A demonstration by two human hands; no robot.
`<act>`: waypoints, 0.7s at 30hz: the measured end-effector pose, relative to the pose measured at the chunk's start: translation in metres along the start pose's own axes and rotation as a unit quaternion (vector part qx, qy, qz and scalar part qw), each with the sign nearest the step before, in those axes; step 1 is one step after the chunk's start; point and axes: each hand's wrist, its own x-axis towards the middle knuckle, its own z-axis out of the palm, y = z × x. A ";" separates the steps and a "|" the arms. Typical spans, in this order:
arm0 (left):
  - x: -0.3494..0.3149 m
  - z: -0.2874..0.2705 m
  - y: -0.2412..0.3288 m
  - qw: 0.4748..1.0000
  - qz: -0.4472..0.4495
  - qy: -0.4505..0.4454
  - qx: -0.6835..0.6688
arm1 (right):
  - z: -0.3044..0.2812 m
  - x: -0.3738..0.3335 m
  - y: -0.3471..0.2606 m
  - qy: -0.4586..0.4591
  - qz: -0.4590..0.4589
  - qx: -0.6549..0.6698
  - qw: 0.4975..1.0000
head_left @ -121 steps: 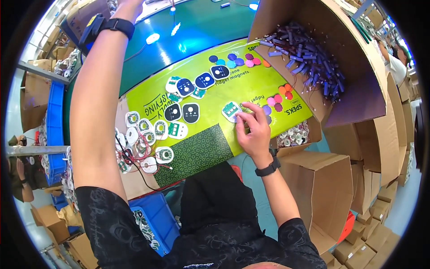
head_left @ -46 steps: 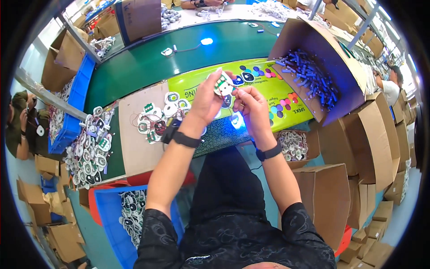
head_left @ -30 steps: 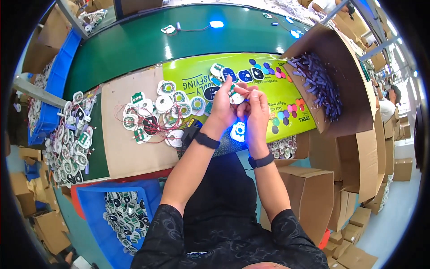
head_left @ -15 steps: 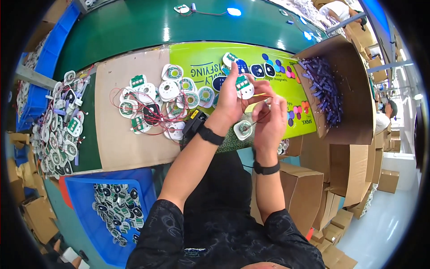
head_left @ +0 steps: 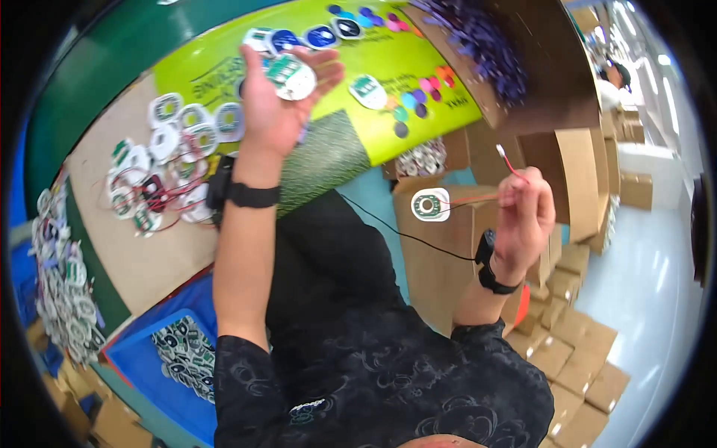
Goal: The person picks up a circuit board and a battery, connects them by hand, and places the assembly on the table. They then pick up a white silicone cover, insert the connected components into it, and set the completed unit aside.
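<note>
My left hand (head_left: 270,112) is palm up above the lime-green printed sheet, fingers spread. Across its palm and fingers lies a round white part (head_left: 297,84) with a green circuit board. Well off to the right, my right hand (head_left: 526,213) pinches thin red wires (head_left: 478,198). From these wires hangs a white ring-shaped circuit board (head_left: 431,204), over an open cardboard box. A small white plug (head_left: 500,151) sticks up on a red wire end above the same fingers. Another white part with a green board (head_left: 368,91) rests on the sheet, right of my left hand.
Wired white boards (head_left: 160,190) are heaped on the tan board at left. Blue and black discs (head_left: 321,36) line the sheet's far side. Purple cylinders (head_left: 485,60) fill a carton at far right. A blue bin (head_left: 142,343) of boards stands at lower left; cartons (head_left: 575,328) stack at right.
The view has turned. My right hand has moved away to the right and nearer me, carrying the wired ring board. The fingers of my left hand have spread under the round part.
</note>
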 end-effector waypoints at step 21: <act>-0.015 0.033 -0.031 0.918 -0.161 -0.201 0.302 | -0.045 0.010 0.121 0.022 0.208 -0.138 0.968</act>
